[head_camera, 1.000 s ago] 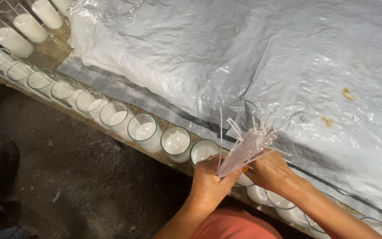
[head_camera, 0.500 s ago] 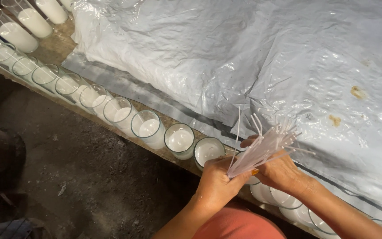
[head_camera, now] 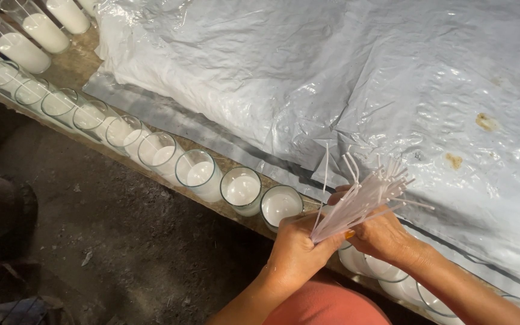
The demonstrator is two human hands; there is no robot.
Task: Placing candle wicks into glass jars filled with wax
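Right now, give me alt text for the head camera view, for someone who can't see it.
Two hands, left hand and right hand, grip a bundle of thin white sticks above a row of glass jars of white wax along a bench edge, beside crinkled plastic sheeting.

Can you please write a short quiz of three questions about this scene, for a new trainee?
1. True or false: the left hand grips the bundle of thin white sticks at its lower end.
2. What covers the table behind the row of glasses? A) white plastic sheet B) green cloth C) newspaper
3. What colour is the filling in the glasses?

Key: 1 true; 2 A, the white plastic sheet; 3 white. The right hand also touches the bundle.
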